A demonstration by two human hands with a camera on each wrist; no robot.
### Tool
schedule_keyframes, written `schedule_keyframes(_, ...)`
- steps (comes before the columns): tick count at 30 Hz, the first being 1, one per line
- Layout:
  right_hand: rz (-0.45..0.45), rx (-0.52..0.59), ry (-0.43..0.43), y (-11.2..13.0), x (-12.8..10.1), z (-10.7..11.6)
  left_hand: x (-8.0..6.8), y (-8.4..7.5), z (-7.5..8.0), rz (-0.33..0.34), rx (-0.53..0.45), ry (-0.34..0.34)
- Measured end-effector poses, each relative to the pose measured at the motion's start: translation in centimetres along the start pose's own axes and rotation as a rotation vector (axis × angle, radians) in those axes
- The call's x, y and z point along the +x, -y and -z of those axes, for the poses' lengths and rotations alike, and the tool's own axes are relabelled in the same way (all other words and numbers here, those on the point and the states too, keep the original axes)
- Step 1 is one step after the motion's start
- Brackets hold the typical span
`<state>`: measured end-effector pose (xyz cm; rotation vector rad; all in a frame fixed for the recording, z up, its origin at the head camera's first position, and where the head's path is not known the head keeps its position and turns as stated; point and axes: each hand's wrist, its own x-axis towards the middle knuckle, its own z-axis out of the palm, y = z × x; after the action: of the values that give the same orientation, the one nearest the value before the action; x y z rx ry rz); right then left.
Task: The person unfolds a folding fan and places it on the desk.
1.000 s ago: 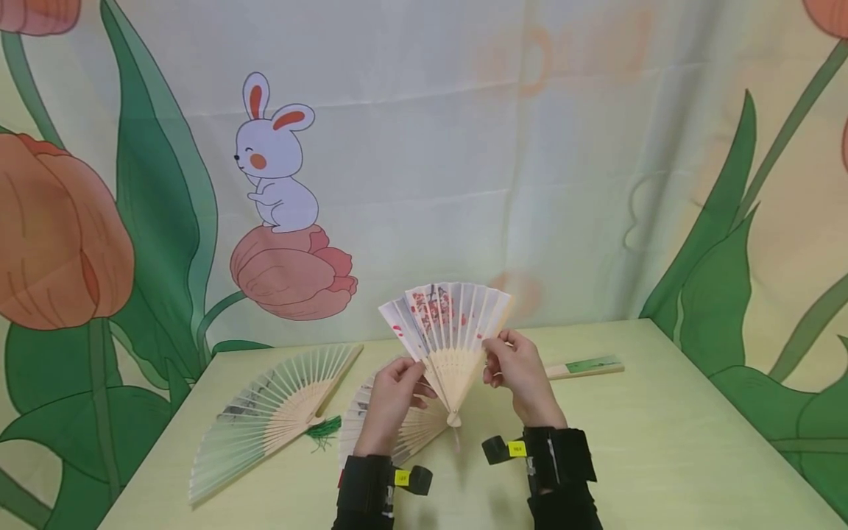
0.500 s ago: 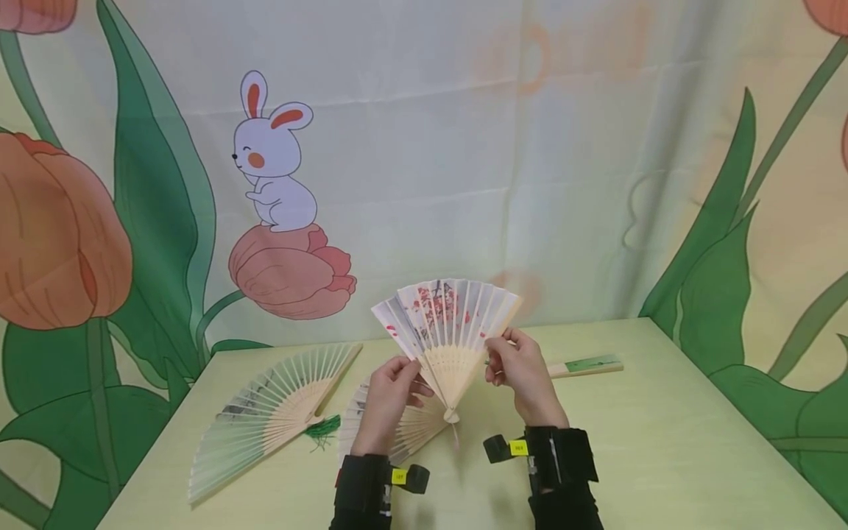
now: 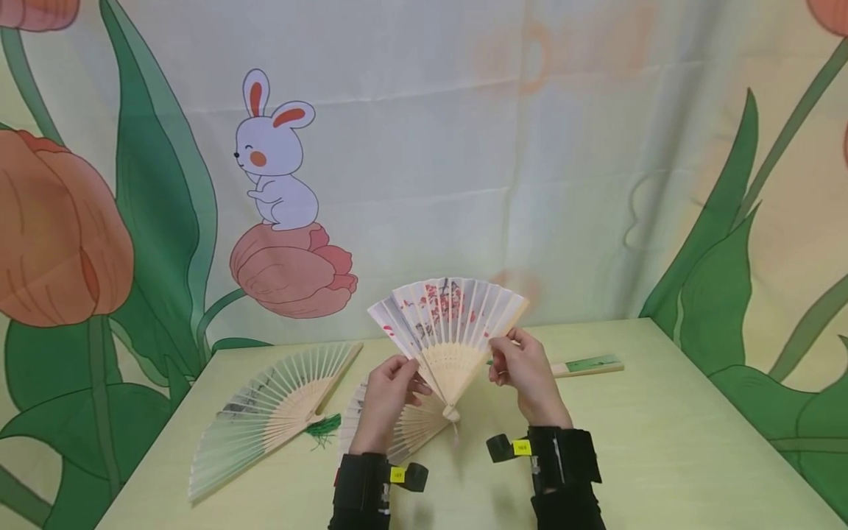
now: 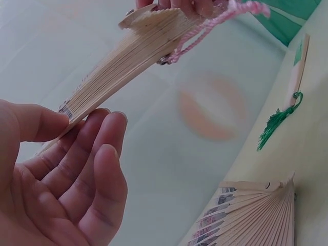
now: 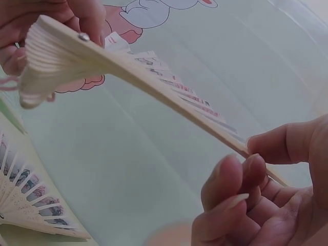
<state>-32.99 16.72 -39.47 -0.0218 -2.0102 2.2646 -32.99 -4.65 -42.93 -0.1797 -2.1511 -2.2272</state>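
— What was in the hands?

— A half-spread folding fan of pale bamboo ribs with a white paper leaf printed in red blossoms (image 3: 449, 316), held upright above the pale yellow-green table (image 3: 662, 442), near its middle. A pink cord hung from the pivot in the left wrist view.

— How did each hand have it?

— The left hand (image 3: 389, 397) pinched the left outer rib between thumb and fingertips; the right hand (image 3: 526, 372) pinched the right outer rib the same way (thumb on one face, curled fingers on the other, plain in the right wrist view).

— Any writing on it?

— Dark strokes sat among the red print, too small to read. Each black wrist strap carried a small yellow tag (image 3: 521, 447) with marks I could not make out.

— And around it?

— Just below the hands a second open bamboo fan with a white leaf (image 3: 397, 427) lay flat on the table, partly hidden by the left hand. To the left lay a larger open fan with a pale green leaf and grey ink painting (image 3: 271, 412), a green tassel (image 3: 324, 428) at its pivot. Behind the right hand a closed fan with a green-printed guard (image 3: 586, 365) lay flat, well apart from the others.

— Behind the table?

— A fabric backdrop printed with a white rabbit on a pink tulip (image 3: 281, 199), with orange tulips and green leaves at the sides.
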Motion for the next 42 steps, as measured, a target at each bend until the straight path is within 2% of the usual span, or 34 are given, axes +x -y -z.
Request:
schedule_keyframes(22,-0.014,-0.020,-0.016,0.3,-0.3,0.5,0.1,0.0,0.4,-0.003,-0.024,-0.004)
schedule_keyframes(30,-0.011,-0.024,-0.008,0.4,-0.4,0.5,0.0,0.0,0.8,-0.005,0.004,-0.038)
schedule_keyframes(35,-0.014,-0.031,-0.003,0.4,-0.5,0.5,0.0,0.0,1.0,0.013,-0.005,-0.039)
schedule_keyframes(42,0.001,-0.024,-0.008,0.6,-0.6,0.7,0.1,-0.2,1.2,0.006,-0.009,-0.047)
